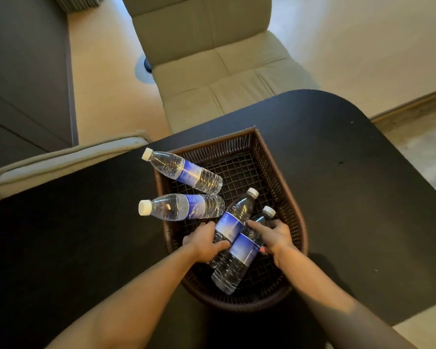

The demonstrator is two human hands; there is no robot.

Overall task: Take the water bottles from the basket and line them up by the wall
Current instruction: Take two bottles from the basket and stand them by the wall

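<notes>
A dark brown wicker basket [280, 172] stands on a black table [350, 172]. Several clear water bottles with blue labels and white caps lie in it. Two bottles rest across the left rim, one at the far left [184, 170] and one below it [181, 207], caps pointing out over the table. Two more lie side by side at the near end. My left hand [204, 244] grips the left one [233, 222] of this pair. Curled around the right one [243, 253] is my right hand [275, 238].
A beige padded lounge chair [219, 71] stands beyond the table's far edge. A cushioned edge [68, 159] runs along the table's left side. Dark cabinets [23, 71] are at far left, and a pale wall with a skirting board [413, 102] at right.
</notes>
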